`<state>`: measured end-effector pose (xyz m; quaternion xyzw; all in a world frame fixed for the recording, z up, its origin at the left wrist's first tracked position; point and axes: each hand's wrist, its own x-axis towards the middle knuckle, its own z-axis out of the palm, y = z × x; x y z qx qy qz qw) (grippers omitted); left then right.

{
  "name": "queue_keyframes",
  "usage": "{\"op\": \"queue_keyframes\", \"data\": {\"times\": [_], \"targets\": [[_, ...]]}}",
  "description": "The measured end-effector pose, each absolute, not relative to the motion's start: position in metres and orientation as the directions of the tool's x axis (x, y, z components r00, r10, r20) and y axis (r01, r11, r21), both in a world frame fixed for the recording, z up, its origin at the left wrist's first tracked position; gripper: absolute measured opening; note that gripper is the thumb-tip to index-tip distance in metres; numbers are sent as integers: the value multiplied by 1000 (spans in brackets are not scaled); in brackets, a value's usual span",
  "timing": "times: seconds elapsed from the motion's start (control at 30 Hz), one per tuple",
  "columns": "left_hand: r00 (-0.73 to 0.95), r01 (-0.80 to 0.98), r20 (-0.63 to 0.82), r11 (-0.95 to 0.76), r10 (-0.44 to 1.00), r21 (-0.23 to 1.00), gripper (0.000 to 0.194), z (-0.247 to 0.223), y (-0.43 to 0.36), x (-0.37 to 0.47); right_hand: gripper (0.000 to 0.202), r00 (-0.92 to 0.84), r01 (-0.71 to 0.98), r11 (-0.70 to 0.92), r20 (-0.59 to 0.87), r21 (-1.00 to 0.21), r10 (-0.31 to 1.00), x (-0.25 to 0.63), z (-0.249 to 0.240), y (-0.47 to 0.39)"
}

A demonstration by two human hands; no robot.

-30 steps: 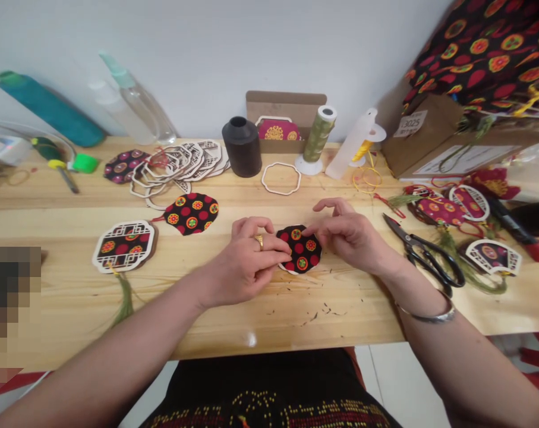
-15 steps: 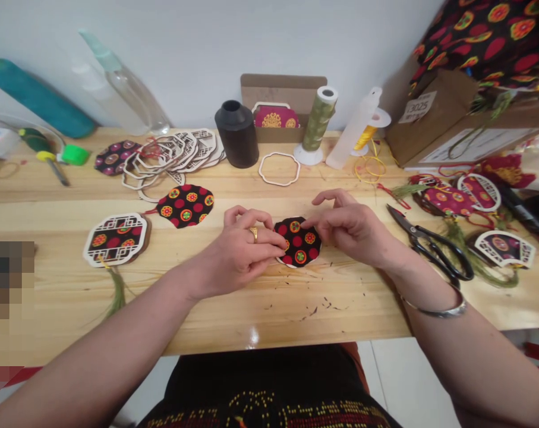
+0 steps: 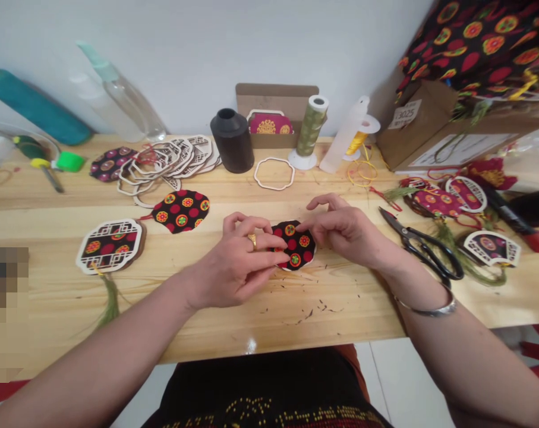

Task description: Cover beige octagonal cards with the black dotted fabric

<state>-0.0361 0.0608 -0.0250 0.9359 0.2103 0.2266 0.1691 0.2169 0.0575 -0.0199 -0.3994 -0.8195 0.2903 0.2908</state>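
A small scalloped panel (image 3: pixel 295 242), faced with black fabric printed with red dots and flowers, lies on the table in front of me; a pale edge shows beneath the cloth. My left hand (image 3: pixel 250 257), ringed, holds its left side with the fingertips over the fabric. At the right rim, my right hand (image 3: pixel 340 229) grips the edge with curled fingers while its index finger sticks out above; the thumb is mostly hidden. Left of the hands lie a matching fabric piece (image 3: pixel 182 211) and a lattice-framed ornament (image 3: pixel 111 245) with a green tassel (image 3: pixel 109 300).
Black-handled scissors (image 3: pixel 423 246) lie right of my right hand, beside tasselled ornaments (image 3: pixel 438 199). Behind stand a black thread cone (image 3: pixel 232 141), a green spool (image 3: pixel 312 128) and a white bottle (image 3: pixel 344 137). Wooden frames (image 3: pixel 184 157) are piled at back left; a carton (image 3: pixel 429 128) stands at right.
The whole view has shifted slightly, moving the scene a little left and down. Both hands stay on the fabric-faced panel, with the left fingers reaching slightly farther over it.
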Motion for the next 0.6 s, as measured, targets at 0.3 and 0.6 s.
{"op": "queue_keyframes", "data": {"times": [0.3,0.6], "targets": [[780,340,389,-854,490,395,23,-26,61,-37,36,-481,386,503,297,-773,825,221,-16,57],[888,319,226,-892,399,321,40,-23,58,-34,32,-591,385,482,191,-787,784,223,-12,58]]}}
